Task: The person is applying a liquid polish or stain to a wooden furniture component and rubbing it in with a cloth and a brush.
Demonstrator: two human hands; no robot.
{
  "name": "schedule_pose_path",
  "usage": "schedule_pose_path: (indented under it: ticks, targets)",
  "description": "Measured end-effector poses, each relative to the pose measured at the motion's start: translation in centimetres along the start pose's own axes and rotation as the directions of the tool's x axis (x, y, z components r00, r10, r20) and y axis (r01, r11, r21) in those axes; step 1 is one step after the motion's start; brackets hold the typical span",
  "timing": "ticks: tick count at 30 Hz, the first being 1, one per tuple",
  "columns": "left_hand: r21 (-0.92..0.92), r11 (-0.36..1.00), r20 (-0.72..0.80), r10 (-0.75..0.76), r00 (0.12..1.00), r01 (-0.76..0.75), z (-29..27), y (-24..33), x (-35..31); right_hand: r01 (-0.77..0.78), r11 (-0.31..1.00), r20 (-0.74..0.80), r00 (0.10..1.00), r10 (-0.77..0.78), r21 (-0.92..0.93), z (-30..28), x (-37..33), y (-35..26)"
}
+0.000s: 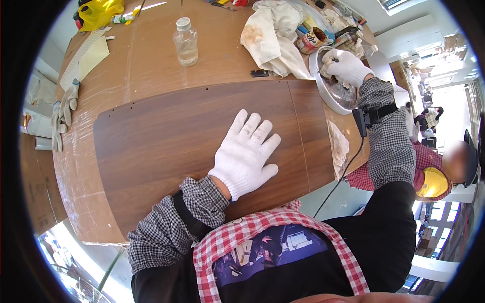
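Observation:
My left hand (pixel 246 155), in a white knit glove, lies flat with spread fingers on a dark brown wood-grain panel (pixel 166 141). The panel has small dark holes along its far edge and a thin line across its right part. At the right, my gloved right hand (pixel 347 68) is over a round, shallow metal dish (pixel 326 99) with a shiny, stained inside. Its fingers are curled and closed; what they grip, if anything, is hidden. A stained white cloth (pixel 275 38) lies just left of the dish, beside an open, brown-smeared can (pixel 311 40).
A capped clear bottle (pixel 186 45) stands beyond the panel. Work gloves (pixel 64 113) hang at the table's left edge, near papers (pixel 91 58) and a yellow bag (pixel 101 12). A black cable (pixel 336 184) trails from my right wrist. Another person (pixel 429 171) is at the right.

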State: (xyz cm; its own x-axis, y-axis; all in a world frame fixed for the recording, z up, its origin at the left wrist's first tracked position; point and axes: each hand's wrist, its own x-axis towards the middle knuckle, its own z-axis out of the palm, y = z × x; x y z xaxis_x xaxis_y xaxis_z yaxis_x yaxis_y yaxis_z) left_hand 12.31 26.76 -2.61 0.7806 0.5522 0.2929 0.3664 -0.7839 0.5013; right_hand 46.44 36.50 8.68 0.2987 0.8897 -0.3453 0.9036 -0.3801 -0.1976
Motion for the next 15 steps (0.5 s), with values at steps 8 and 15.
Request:
schedule_pose_path:
  ticks: [8,15]
  targets:
    - [0.005,1.0,-0.025,0.007,1.0,-0.007,0.2,-0.1,-0.4,0.158,0.987,0.146,0.976,-0.16,0.021,2.2,0.2,-5.1]
    - [0.013,1.0,0.008,-0.014,1.0,0.014,0.5,-0.1,-0.5,0.633,0.774,0.134,0.767,-0.627,0.002,7.9,1.6,-16.3]
